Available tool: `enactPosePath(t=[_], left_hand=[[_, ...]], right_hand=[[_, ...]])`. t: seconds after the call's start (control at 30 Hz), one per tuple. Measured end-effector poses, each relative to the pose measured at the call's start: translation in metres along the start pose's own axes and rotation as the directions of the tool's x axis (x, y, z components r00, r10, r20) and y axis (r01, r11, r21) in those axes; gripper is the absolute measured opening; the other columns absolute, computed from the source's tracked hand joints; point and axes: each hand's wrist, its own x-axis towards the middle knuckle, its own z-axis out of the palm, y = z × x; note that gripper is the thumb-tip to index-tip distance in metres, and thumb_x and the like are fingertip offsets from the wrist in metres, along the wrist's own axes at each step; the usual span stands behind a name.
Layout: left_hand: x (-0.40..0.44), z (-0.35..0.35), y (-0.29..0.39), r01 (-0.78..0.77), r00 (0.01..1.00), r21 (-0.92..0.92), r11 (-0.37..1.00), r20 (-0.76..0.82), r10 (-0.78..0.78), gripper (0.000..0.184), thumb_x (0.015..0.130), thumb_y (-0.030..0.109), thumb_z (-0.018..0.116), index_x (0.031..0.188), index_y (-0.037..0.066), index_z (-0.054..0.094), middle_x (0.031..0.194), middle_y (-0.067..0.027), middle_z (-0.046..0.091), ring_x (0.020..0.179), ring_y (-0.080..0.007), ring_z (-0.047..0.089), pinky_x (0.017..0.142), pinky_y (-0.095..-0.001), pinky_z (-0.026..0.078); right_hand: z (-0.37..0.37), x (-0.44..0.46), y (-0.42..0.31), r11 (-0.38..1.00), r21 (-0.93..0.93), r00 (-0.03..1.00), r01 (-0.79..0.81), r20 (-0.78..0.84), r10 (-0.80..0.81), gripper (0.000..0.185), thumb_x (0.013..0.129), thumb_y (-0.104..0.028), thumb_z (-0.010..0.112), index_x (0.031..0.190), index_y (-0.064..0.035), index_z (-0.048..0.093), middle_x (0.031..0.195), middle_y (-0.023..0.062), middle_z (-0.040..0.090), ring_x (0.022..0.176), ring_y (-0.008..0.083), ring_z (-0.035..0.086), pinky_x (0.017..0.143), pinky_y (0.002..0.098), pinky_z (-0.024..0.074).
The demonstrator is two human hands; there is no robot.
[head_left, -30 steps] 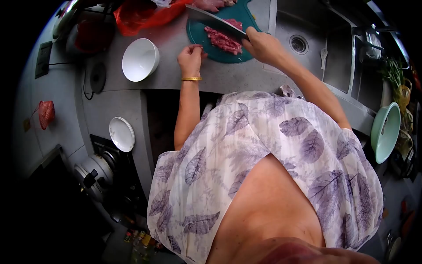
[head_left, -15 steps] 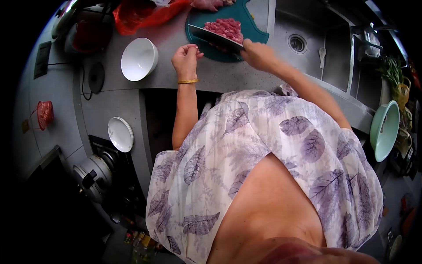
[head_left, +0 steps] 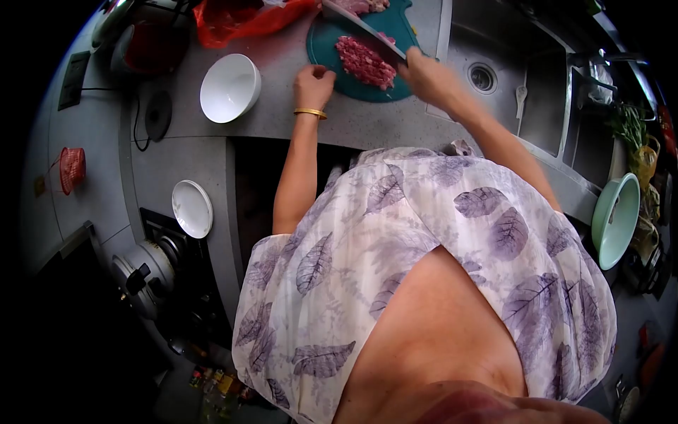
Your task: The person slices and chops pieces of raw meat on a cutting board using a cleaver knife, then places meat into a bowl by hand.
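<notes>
My right hand (head_left: pixel 427 76) is wrapped round the handle of a large knife (head_left: pixel 364 28), whose blade is over the far part of a teal cutting board (head_left: pixel 324 42). Chopped red meat (head_left: pixel 366 63) lies on the board, just nearer than the blade. My left hand (head_left: pixel 313 85), with a gold bracelet at the wrist, is curled closed at the board's left edge; whatever its fingers may hold is too small to make out. A larger pale piece of meat (head_left: pixel 361 6) sits at the board's far end.
A white bowl (head_left: pixel 230 88) and a red plastic bag (head_left: pixel 247 25) are on the counter to the left. The steel sink (head_left: pixel 487 42) is on the right, with a green basin (head_left: pixel 616 220) beyond it. White plates (head_left: pixel 192 209) and a pressure cooker (head_left: pixel 145 272) are at lower left.
The knife has lifted from the near side of the meat and moved away toward the board's far side. My left hand has shifted slightly right, closer to the board.
</notes>
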Motion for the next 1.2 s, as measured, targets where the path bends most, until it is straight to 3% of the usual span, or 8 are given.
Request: enactPosePath(t=[0.13,0.33,0.5,0.63,0.7,0.97,1.1,1.2], left_hand=[[0.009,0.007,-0.005,-0.238,0.971,0.382,0.893,0.076,0.226,0.02,0.063,0.018,0.064,0.076,0.003,0.065,0.077,-0.0167,0.063,0.076,-0.0335,0.061,0.07,-0.0413,0.049],[0.01,0.013,-0.005,-0.27,0.956,0.458,0.847,0.023,0.292,0.015,0.065,0.014,0.063,0.075,0.003,0.063,0.082,-0.0185,0.063,0.079,-0.036,0.06,0.072,-0.0442,0.049],[0.008,0.008,-0.001,-0.154,0.988,0.404,0.902,0.053,0.145,0.013,0.066,0.012,0.061,0.074,0.002,0.062,0.083,-0.0206,0.061,0.079,-0.0372,0.059,0.074,-0.044,0.049],[0.012,0.013,-0.005,-0.161,0.985,0.384,0.909,0.003,0.173,0.016,0.065,0.015,0.063,0.074,0.002,0.062,0.079,-0.0197,0.063,0.077,-0.0368,0.06,0.071,-0.0431,0.049],[0.01,0.013,-0.003,-0.197,0.974,0.389,0.9,-0.029,0.226,0.015,0.065,0.015,0.062,0.073,0.002,0.062,0.077,-0.0194,0.062,0.076,-0.037,0.06,0.07,-0.0431,0.05],[0.034,0.018,-0.001,-0.128,0.99,0.305,0.944,-0.023,0.142,0.014,0.067,0.017,0.061,0.073,0.004,0.065,0.078,-0.0152,0.066,0.077,-0.0331,0.062,0.071,-0.0404,0.05],[0.053,0.025,0.004,-0.071,0.996,0.266,0.961,-0.04,0.085,0.017,0.068,0.017,0.061,0.078,0.005,0.066,0.08,-0.0158,0.066,0.079,-0.0325,0.063,0.074,-0.039,0.05],[0.059,0.022,0.002,-0.038,0.997,0.224,0.974,-0.055,0.052,0.021,0.069,0.018,0.06,0.083,0.004,0.066,0.083,-0.0159,0.066,0.081,-0.0319,0.064,0.076,-0.0384,0.05]], right_hand=[[0.0,0.004,0.014,1.0,-0.012,0.997,-0.025,0.074,0.026,0.026,0.088,-0.026,0.047,0.09,-0.0001,0.046,0.08,0.0268,0.061,0.077,0.0448,0.059,0.069,0.052,0.046],[-0.007,0.006,0.013,1.0,-0.026,0.997,-0.001,-0.075,-0.001,0.027,0.087,-0.027,0.049,0.091,-0.0007,0.046,0.08,0.0264,0.061,0.077,0.0459,0.057,0.068,0.0524,0.0447],[-0.024,0.0,0.016,0.995,0.057,0.99,-0.079,0.119,0.071,0.03,0.088,-0.029,0.049,0.092,0.0005,0.046,0.08,0.0297,0.059,0.079,0.0468,0.056,0.068,0.0527,0.0429],[-0.025,-0.002,0.001,0.984,0.125,0.984,-0.127,-0.106,0.14,0.032,0.088,-0.031,0.049,0.092,0.0009,0.046,0.081,0.0304,0.058,0.08,0.0473,0.056,0.069,0.0529,0.0423],[0.002,-0.004,0.008,0.993,-0.048,0.993,-0.111,0.039,0.113,0.027,0.09,-0.026,0.048,0.089,0.0004,0.046,0.08,0.0306,0.057,0.08,0.0477,0.055,0.068,0.0517,0.0421],[-0.02,-0.006,0.007,0.992,0.051,0.988,-0.115,-0.098,0.119,0.027,0.089,-0.027,0.046,0.09,-0.0003,0.046,0.081,0.0282,0.059,0.079,0.0452,0.057,0.069,0.053,0.0425],[0.001,-0.01,0.02,0.988,-0.043,0.987,-0.146,0.066,0.148,0.027,0.089,-0.028,0.048,0.089,-0.0011,0.046,0.082,0.0263,0.06,0.079,0.0446,0.057,0.068,0.0512,0.0429],[-0.027,-0.018,0.012,0.966,0.125,0.971,-0.226,0.105,0.213,0.026,0.088,-0.028,0.05,0.087,-0.0019,0.046,0.08,0.0243,0.061,0.076,0.0434,0.057,0.066,0.0499,0.0424]])
